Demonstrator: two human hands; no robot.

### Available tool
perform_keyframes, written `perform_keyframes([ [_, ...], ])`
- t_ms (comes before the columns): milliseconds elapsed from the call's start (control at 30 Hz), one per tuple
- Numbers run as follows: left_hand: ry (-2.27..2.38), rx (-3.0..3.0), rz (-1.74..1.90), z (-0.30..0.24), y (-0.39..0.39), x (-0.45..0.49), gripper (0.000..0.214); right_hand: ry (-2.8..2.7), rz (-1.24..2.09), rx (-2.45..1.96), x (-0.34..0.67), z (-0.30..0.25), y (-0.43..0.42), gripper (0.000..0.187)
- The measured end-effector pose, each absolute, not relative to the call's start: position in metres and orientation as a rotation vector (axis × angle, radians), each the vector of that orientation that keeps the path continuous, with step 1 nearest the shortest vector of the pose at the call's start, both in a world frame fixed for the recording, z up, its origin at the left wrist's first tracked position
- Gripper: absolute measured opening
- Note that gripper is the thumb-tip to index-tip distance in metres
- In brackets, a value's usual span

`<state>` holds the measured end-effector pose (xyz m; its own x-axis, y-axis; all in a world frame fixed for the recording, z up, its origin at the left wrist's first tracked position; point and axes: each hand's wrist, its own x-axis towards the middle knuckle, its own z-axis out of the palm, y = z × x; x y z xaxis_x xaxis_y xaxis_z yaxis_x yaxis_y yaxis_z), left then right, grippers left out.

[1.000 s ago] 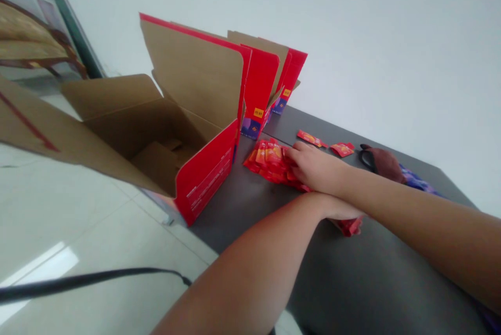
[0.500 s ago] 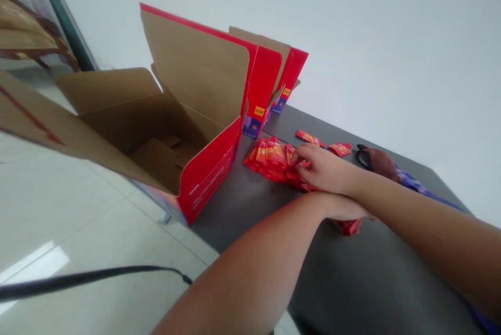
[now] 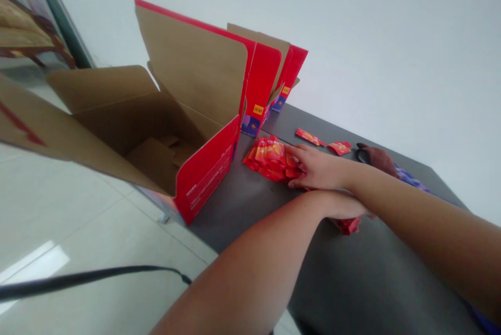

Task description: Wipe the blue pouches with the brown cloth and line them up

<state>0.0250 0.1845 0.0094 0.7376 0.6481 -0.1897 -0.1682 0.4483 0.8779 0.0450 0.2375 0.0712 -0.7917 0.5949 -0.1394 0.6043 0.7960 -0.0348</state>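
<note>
My right hand [image 3: 319, 168] lies at the right edge of a heap of red foil sachets [image 3: 270, 156], with its fingers on top and its thumb below, around some of them. My left hand [image 3: 344, 207] rests on the dark table just below it, partly hidden behind my right wrist. A small bunch of red sachets [image 3: 348, 226] sticks out under my left hand. Two loose red sachets [image 3: 309, 137] [image 3: 340, 148] lie apart, beyond my right hand.
An open cardboard box with red outer walls [image 3: 207, 168] stands at the table's left edge, with red flattened cartons [image 3: 260, 84] behind it. Further along the dark table [image 3: 352, 283] lie black-handled scissors [image 3: 362, 155], a maroon cloth [image 3: 378, 160] and blue packaging [image 3: 410, 179]. A black cable [image 3: 78, 276] crosses above the tiled floor.
My right hand has slid left and wrapped further around the heap's right edge, its fingers flatter than before. My left hand stays in place. The view has shifted slightly.
</note>
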Motion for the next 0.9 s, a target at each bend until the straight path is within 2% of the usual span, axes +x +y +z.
perform_keyframes([
  [67,0.613,1.038,0.52,0.009,0.184,0.026,0.023,2.866,-0.13,0.971,0.044,0.071,0.24,0.108],
  [433,0.753,1.287,0.471,0.014,0.188,0.023,0.031,2.883,-0.054,0.816,0.033,0.075,0.247,0.071],
  [600,0.774,1.304,0.491,0.015,0.188,0.022,0.034,2.927,-0.061,0.82,0.033,0.073,0.243,0.065],
  [700,0.769,1.282,0.501,0.014,0.187,0.021,0.031,2.957,-0.073,0.842,0.035,0.072,0.239,0.07],
  [833,0.73,1.227,0.513,0.012,0.185,0.02,0.032,2.995,-0.129,0.911,0.037,0.071,0.236,0.093],
  [900,0.693,1.191,0.518,0.011,0.185,0.02,0.03,3.006,-0.179,0.957,0.036,0.073,0.235,0.092],
])
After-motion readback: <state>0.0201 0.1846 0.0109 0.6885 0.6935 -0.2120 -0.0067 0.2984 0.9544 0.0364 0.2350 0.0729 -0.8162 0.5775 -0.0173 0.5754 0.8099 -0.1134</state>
